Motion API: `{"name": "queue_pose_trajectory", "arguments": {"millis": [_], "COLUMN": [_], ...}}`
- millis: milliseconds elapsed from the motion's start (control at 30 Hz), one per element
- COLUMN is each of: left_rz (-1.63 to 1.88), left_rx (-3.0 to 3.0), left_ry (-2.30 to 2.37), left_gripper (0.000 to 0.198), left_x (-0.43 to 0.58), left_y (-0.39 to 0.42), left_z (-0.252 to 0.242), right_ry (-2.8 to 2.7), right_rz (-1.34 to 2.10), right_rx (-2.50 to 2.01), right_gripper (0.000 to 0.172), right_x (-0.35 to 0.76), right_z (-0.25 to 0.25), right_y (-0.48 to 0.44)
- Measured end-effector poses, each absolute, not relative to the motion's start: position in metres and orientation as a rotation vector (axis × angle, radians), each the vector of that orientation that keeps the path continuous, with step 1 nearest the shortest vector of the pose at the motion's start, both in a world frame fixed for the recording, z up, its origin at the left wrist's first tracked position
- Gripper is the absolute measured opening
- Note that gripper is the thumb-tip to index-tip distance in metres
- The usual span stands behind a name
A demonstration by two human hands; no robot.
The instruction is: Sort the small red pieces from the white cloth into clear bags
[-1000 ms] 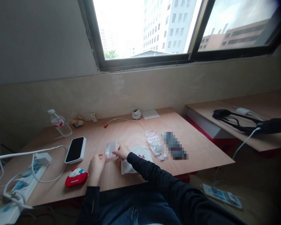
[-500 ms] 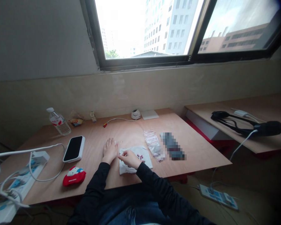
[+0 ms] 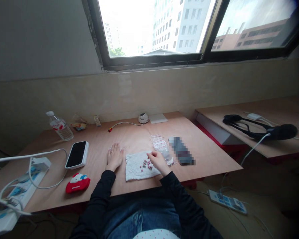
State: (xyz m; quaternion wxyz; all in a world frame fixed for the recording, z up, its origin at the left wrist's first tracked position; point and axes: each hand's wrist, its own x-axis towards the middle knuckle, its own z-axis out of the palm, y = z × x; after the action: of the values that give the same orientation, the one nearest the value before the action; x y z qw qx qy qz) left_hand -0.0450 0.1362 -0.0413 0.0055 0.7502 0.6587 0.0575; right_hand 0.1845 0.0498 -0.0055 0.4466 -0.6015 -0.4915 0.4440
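Note:
My left hand [image 3: 114, 156] lies flat on the wooden table [image 3: 209, 156] with its fingers spread, open; a small clear bag seems to lie under it but barely shows. Just right of it a white cloth [image 3: 134, 167] is spread out, with several small red beads [image 3: 146, 164] on it. My right hand [image 3: 158, 161] rests at the cloth's upper right corner with its fingers curled in a pinch; what they hold is too small to make out. A pile of small clear zip bags [image 3: 161, 146] lies right behind that hand.
A phone [image 3: 77, 154], a red plush case [image 3: 77, 182], a water bottle [image 3: 59, 125] and a white power strip with cables [image 3: 22, 186] sit at the left. A blurred dark object [image 3: 182, 151] lies at the right. A second table [image 3: 284, 149] carries a black device. Another power strip [image 3: 226, 200] lies on the floor.
My left hand laid the small clear bag down and went flat on it. My right hand left the bag, moved onto the cloth and then to its right corner; the beads now show.

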Motion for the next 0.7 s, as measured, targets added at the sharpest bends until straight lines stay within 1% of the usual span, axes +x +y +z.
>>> {"name": "queue_pose_trajectory", "arguments": {"millis": [100,167,233,333,567,633,700], "left_rz": [0.166,0.164,0.167,0.176,0.178,0.174,0.169], "left_rx": [2.339,2.337,2.336,2.337,2.337,2.335,2.332], "left_ry": [2.056,2.052,2.05,2.049,2.04,2.038,2.036], "left_gripper": [0.056,0.056,0.056,0.055,0.056,0.056,0.057], "left_x": [-0.045,-0.045,-0.045,-0.044,-0.045,-0.045,-0.045], "left_y": [0.136,0.136,0.135,0.135,0.135,0.136,0.136], "left_z": [-0.041,-0.04,-0.04,-0.039,-0.038,-0.038,-0.038], "right_ry": [-1.175,-1.188,-1.245,-1.336,-1.386,-1.436,-1.552], "right_rz": [0.963,0.779,0.539,0.32,0.293,0.246,0.189], "right_rx": [-1.617,-1.806,-1.992,-2.11,-2.208,-2.22,-2.196], "right_gripper": [0.023,0.02,0.021,0.029,0.04,0.048,0.06], "right_x": [0.199,0.209,0.218,0.227,0.228,0.228,0.23], "right_z": [-0.006,-0.007,-0.007,-0.011,-0.016,-0.015,-0.013], "right_y": [0.048,0.046,0.044,0.043,0.042,0.046,0.057]}}
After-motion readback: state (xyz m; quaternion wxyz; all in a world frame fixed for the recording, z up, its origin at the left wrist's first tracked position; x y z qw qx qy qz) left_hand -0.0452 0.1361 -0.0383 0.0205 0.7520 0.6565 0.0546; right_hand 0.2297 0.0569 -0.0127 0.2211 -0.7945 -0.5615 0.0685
